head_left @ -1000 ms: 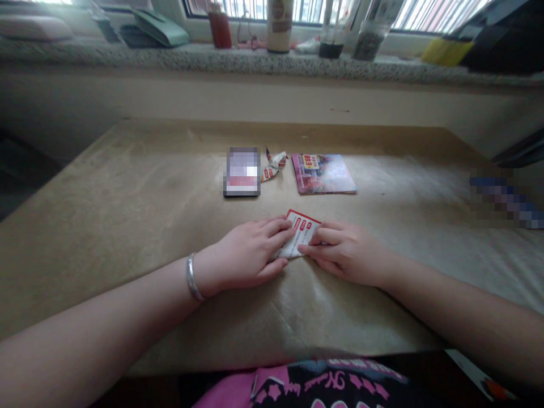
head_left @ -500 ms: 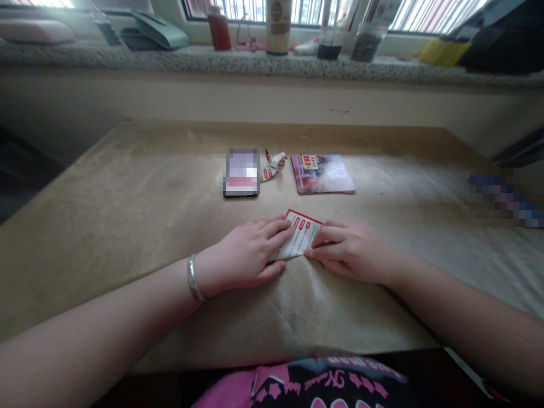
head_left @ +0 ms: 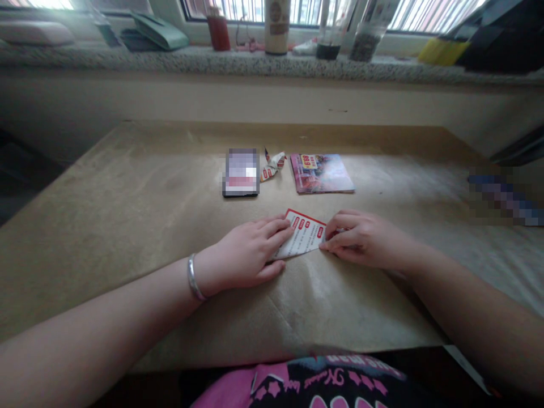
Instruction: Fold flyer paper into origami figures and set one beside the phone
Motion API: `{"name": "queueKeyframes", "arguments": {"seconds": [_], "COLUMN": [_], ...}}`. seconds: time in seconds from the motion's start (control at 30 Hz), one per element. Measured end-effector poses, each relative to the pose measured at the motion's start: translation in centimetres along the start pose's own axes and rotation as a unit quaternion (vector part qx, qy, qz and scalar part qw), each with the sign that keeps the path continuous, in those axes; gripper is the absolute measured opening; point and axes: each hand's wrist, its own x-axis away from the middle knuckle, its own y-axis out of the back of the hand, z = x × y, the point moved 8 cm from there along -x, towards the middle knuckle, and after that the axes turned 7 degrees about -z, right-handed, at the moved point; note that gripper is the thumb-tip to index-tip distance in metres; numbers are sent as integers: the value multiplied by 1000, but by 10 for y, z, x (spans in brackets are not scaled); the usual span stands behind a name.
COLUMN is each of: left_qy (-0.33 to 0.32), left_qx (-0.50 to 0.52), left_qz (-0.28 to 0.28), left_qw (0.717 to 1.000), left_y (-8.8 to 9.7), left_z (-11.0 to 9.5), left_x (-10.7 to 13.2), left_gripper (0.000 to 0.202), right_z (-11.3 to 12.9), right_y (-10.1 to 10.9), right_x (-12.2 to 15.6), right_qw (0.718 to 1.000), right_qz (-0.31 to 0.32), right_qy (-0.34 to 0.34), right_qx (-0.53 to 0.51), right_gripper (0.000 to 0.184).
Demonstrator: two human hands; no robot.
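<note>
A small white paper leaflet with red labels [head_left: 305, 236] lies on the brown paper-covered table [head_left: 127, 215] in front of me. My left hand [head_left: 244, 255], with a silver bracelet at the wrist, lies flat on the leaflet's left part, fingers stretched over it. My right hand [head_left: 365, 239] is at the leaflet's right edge, its fingertips pinched together on the paper's corner.
Farther back lie a blurred-out dark card [head_left: 241, 171], a crumpled paper scrap [head_left: 272, 164] and a colourful flyer [head_left: 321, 173]. A blurred item [head_left: 504, 198] sits at the right edge. Jars and bottles [head_left: 276, 25] stand on the granite windowsill.
My right hand slid to the right along the leaflet, from over its middle to its right edge, uncovering more of the paper. My left hand stayed put.
</note>
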Motion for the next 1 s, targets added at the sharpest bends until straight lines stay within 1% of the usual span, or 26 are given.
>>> {"name": "queueKeyframes", "arguments": {"seconds": [0.2,0.33,0.47,0.7,1.0], "left_qy": [-1,-1,0,4,4], "left_qx": [-1,1,4,6,8], "left_qz": [-7,-7,1,6,3], "left_qw": [1000,1000,1000,1000,1000], "left_y": [1,1,0,0,-1], "left_z": [-1,0,0,-1,1], "left_x": [2,2,2,1,2], "left_gripper": [58,58,58,58,58], "right_z": [-10,-24,-38,-40,-50], "right_y": [5,9,13,15,18], "right_x": [6,14,22,25,33], "right_qw": [1000,999,998,998,998], "right_qz": [1,-15,-23,-6,-3], "right_qy": [-18,-17,-31,-33,-60], "right_qx": [0,-35,-50,-44,-34], "right_gripper": [20,19,17,18,17]}}
